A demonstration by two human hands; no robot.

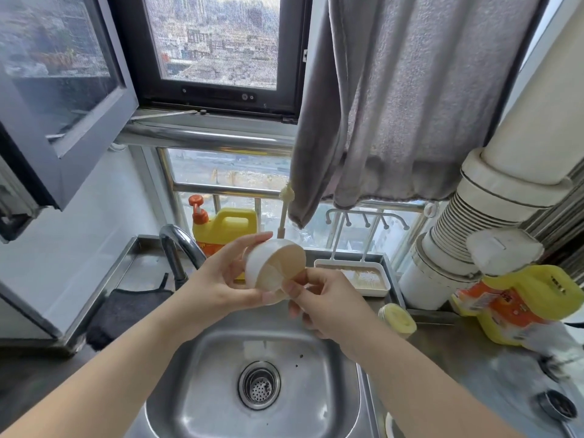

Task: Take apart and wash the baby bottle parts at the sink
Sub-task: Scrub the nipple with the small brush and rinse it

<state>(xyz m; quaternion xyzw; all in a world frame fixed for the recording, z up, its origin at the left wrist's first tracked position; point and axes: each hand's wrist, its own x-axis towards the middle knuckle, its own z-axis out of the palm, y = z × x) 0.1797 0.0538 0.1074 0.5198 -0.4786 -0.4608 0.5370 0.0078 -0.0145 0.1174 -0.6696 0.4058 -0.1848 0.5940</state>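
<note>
Above the steel sink (189,374) I hold a white baby bottle collar ring (259,263) with a translucent beige nipple (284,263) seated inside it, its open underside turned toward me. My left hand (221,279) grips the ring from the left, thumb below and fingers over the top. My right hand (322,298) pinches the nipple's lower right edge between thumb and forefinger. A yellowish round bottle part (397,319) lies on the counter right of the sink. A bottle brush (286,210) stands upright behind the hands.
The faucet (177,248) arches over the sink's back left. A yellow detergent jug (226,229) stands behind it. A white drying rack tray (363,279) sits at the back right, a second yellow jug (518,305) farther right. A dark cloth (126,308) lies left.
</note>
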